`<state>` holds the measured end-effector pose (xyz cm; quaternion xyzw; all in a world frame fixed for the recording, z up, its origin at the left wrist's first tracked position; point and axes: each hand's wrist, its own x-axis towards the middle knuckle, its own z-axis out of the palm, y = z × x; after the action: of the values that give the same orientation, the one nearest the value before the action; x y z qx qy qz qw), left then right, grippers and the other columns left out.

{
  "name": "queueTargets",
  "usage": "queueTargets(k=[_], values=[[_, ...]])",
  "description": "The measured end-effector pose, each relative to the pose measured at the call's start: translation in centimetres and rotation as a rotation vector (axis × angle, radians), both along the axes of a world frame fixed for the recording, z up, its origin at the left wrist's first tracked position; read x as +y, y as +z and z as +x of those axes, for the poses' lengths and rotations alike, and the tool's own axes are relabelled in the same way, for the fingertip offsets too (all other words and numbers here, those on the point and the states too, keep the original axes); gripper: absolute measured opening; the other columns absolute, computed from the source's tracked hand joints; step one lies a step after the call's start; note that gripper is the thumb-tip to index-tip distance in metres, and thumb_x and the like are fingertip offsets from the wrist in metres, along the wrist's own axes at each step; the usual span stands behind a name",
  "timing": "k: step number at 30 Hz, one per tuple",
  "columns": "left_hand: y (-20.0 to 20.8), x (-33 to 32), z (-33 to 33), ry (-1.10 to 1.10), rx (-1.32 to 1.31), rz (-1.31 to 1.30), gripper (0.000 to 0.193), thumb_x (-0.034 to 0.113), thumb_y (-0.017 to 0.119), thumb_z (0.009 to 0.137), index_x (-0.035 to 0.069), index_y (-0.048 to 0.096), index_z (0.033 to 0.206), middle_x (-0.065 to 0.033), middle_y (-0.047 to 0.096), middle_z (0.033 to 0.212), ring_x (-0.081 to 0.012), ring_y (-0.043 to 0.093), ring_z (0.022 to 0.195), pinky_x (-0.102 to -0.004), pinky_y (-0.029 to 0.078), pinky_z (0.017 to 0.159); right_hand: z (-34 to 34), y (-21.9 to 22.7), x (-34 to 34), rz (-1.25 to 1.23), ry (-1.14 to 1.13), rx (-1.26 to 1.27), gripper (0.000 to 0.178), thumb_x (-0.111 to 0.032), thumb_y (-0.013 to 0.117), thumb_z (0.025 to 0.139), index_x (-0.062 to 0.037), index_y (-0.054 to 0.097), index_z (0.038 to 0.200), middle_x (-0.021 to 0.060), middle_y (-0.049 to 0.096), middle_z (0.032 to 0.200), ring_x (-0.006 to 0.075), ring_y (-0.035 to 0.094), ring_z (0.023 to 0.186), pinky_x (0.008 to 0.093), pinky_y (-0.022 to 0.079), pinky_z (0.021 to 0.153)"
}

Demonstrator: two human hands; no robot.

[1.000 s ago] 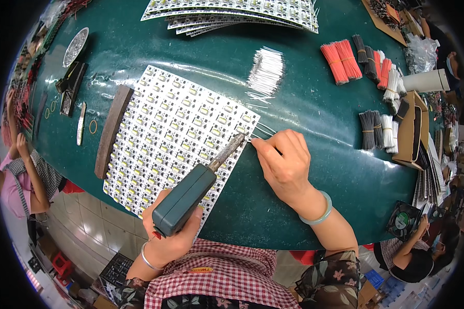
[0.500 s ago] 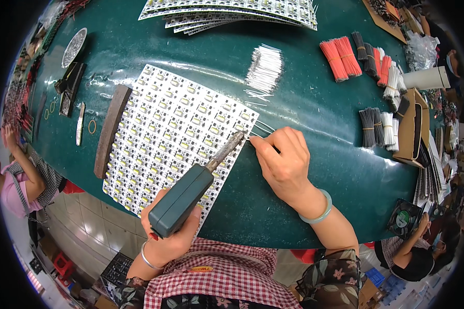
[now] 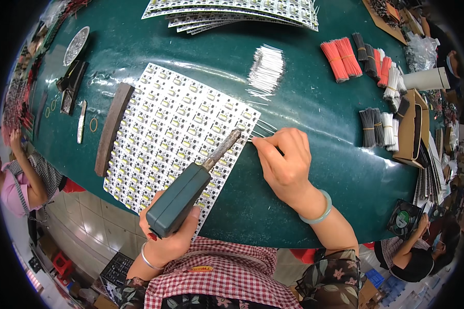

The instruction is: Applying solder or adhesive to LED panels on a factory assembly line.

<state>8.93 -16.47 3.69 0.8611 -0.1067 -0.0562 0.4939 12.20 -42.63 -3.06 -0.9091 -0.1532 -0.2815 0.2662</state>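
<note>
The left hand (image 3: pixel 171 246) has its fingers curled tight around a green tool (image 3: pixel 178 200) with a long metal tip. The tip points up and to the right, over the top right part of a white board (image 3: pixel 162 121). I cannot tell if the tip touches the board. The board lies tilted on the green table (image 3: pixel 319 206), in front of the person, and it has many rows of little yellow and black bits. The right hand (image 3: pixel 287 160) is just beside the board's right edge. Its thumb and pointer finger are pinched together on a thin white wire (image 3: pixel 249 138), and its other fingers are bent in. A few more wires (image 3: pixel 267 125) stick out from the edge, near that hand. A brown bar (image 3: pixel 113 131) lies along the left side of the board. Past the board there is a loose pile of white sticks (image 3: pixel 266 68), and a stack of boards (image 3: pixel 242 11) is farther back. Red bundles (image 3: pixel 341 60) lie to the right of the pile.
</note>
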Motion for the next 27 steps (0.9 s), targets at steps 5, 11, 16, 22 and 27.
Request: queueTargets(k=[5, 11, 16, 22, 27], values=[[-0.08, 0.11, -0.1, -0.006, -0.012, -0.013, 0.024, 0.001, 0.079, 0.079, -0.004, 0.076, 0.102, -0.0111, 0.069, 0.085, -0.0169, 0.063, 0.063, -0.0282, 0.048, 0.056, -0.19, -0.28, -0.15, -0.005, 0.05, -0.012, 0.023, 0.002, 0.072, 0.074, -0.0024, 0.07, 0.096, 0.005, 0.054, 0.078, 0.0237, 0.058, 0.074, 0.0397, 0.049, 0.079], [-0.13, 0.44, -0.47, -0.008, 0.026, -0.038, 0.022, 0.0, 0.078, 0.081, -0.006, 0.074, 0.102, -0.0107, 0.068, 0.084, -0.0159, 0.063, 0.063, -0.0283, 0.048, 0.056, -0.36, -0.19, -0.02, -0.024, 0.057, 0.013, 0.02, 0.002, 0.071, 0.075, -0.0022, 0.07, 0.095, 0.0051, 0.053, 0.077, 0.0235, 0.058, 0.074, 0.04, 0.049, 0.079], [-0.2, 0.58, -0.49, -0.035, 0.037, -0.042, 0.023, 0.0, 0.078, 0.082, -0.006, 0.073, 0.104, -0.0098, 0.068, 0.084, -0.0137, 0.062, 0.062, -0.0275, 0.048, 0.056, -0.41, -0.19, -0.11, -0.035, 0.053, 0.022, 0.02, 0.002, 0.071, 0.074, -0.0018, 0.07, 0.094, 0.0055, 0.053, 0.077, 0.0237, 0.058, 0.075, 0.0401, 0.049, 0.079], [-0.06, 0.39, -0.37, -0.061, 0.042, -0.029, 0.021, -0.001, 0.077, 0.082, -0.005, 0.072, 0.103, -0.0082, 0.068, 0.083, -0.0113, 0.061, 0.061, -0.0262, 0.047, 0.056, -0.42, -0.13, -0.12, -0.045, 0.051, 0.034, 0.02, 0.002, 0.07, 0.075, -0.0016, 0.07, 0.095, 0.0057, 0.053, 0.078, 0.0238, 0.058, 0.076, 0.0403, 0.049, 0.08], [0.09, 0.52, -0.54, -0.042, 0.096, 0.003, 0.021, 0.0, 0.077, 0.081, -0.005, 0.073, 0.101, -0.0084, 0.066, 0.081, -0.0121, 0.06, 0.06, -0.0266, 0.046, 0.055, -0.44, -0.24, -0.15, -0.055, 0.052, 0.038, 0.02, 0.002, 0.069, 0.075, -0.002, 0.07, 0.095, 0.0054, 0.054, 0.079, 0.0236, 0.059, 0.076, 0.0408, 0.049, 0.081]])
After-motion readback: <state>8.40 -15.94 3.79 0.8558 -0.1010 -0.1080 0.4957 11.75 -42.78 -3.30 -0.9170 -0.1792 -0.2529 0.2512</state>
